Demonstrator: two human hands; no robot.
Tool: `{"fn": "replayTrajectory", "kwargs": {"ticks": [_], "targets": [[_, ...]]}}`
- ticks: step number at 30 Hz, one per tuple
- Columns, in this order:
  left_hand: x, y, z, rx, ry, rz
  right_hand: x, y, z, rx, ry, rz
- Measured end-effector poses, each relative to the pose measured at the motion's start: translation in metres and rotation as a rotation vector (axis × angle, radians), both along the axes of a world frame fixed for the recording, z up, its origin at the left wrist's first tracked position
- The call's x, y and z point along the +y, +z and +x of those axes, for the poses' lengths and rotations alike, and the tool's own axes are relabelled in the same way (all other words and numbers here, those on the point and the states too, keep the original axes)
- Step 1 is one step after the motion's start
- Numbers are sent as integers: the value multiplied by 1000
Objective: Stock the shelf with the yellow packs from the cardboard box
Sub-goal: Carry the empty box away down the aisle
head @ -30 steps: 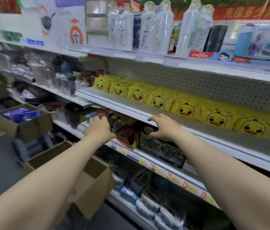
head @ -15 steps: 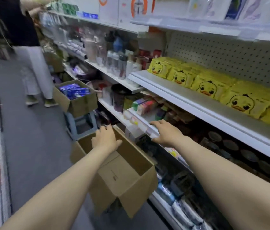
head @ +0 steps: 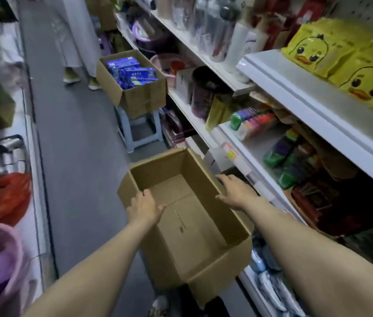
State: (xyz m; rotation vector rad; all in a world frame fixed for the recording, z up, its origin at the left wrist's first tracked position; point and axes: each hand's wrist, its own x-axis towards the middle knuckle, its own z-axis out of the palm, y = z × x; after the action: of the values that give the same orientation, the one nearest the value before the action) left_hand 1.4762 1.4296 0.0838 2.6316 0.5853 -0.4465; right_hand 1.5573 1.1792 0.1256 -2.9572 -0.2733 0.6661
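The yellow plastic packs printed with a duck face (head: 313, 49) stand in a row on the white metal shelf (head: 306, 99) at upper right, set back from its front lip. Below and left of them, in the aisle, the open brown cardboard box (head: 164, 170) sits close against the shelving, and its flat bottom shows in full. The left hand (head: 145, 208) rests on the box's left rim and the right hand (head: 235, 191) on its right rim. Both have their fingers (head: 224, 179) spread and fairly straight, laid on the cardboard rather than curled round it.

The box's right wall is just beside the lip of a lower white shelf (head: 256, 154) stacked with coloured packets. Farther up the aisle a second cardboard box (head: 144, 97) filled with blue packs (head: 132, 72) sits on a pale blue plastic stool (head: 139, 131). Beyond it stands a person in pale clothes (head: 75, 37). The grey floor (head: 78, 156) runs open along the box's left side. It is bounded on the left by racks holding a red bag (head: 7, 197) and a pink basin (head: 11, 255).
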Motion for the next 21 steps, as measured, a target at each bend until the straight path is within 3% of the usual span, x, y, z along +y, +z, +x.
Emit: {"fn": "replayTrajectory", "kwargs": {"ticks": [10, 16, 21], "targets": [[5, -90, 21, 293, 255, -127, -4, -105, 88, 256, 76, -22], [10, -141, 36, 379, 478, -235, -9, -162, 124, 388, 5, -43], [3, -159, 28, 371, 524, -294, -15, -186, 140, 429, -48, 19]]}}
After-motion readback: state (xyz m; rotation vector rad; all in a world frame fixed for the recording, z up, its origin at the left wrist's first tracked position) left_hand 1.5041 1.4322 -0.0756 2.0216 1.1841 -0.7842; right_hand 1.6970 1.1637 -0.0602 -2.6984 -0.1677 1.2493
